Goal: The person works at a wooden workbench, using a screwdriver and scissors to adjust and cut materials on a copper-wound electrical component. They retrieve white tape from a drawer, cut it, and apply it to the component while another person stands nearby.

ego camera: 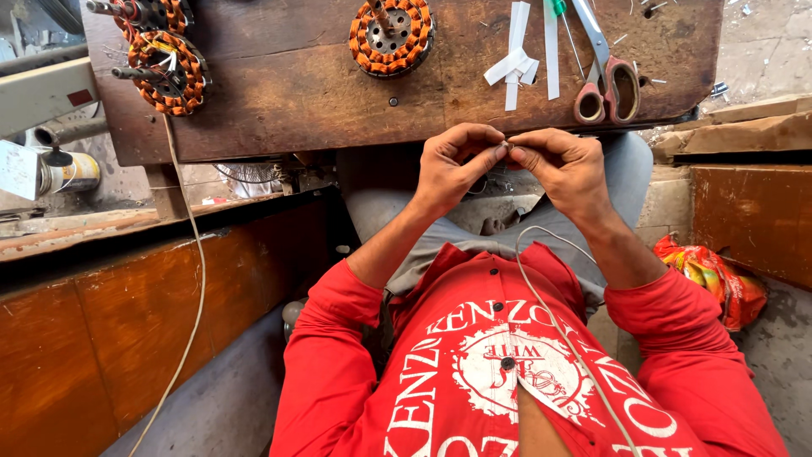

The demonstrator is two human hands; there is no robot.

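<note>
Nearest the camera is the person's red shirt (499, 372), sleeves pushed up the forearms. A thin pale cord (554, 322) runs up over the chest and curves toward the lap. Grey trousers (389, 211) show just beyond the shirt.

Above the lap the 2 hands meet, fingertips touching. The left hand (452, 169) has thumb and forefinger pinched shut on a small thin wire end (507, 145), too small to make out clearly. The right hand (562, 165) pinches the same piece from the other side, its fingers curled closed as well. The piece sits between the 2 sets of fingertips, just near of the near edge of the bench (288, 93).

To the right, near the person's elbow, a crumpled red and yellow bag (715, 275) lies on the floor. To the left, brown wooden panels (101, 330) slope away, with a second pale cord (199, 279) hanging down over them from the bench.

Farther off, on the dark wooden bench, 3 wound coils stand apart from the hands: 1 copper winding (391, 35) at the far middle, and 2 more (165, 59) at the far left. To the far right of the hands lie white paper strips (516, 59) and, just right of them, scissors (605, 85) with reddish handles. At the far left edge, off the bench, stands a small tin (68, 172).
</note>
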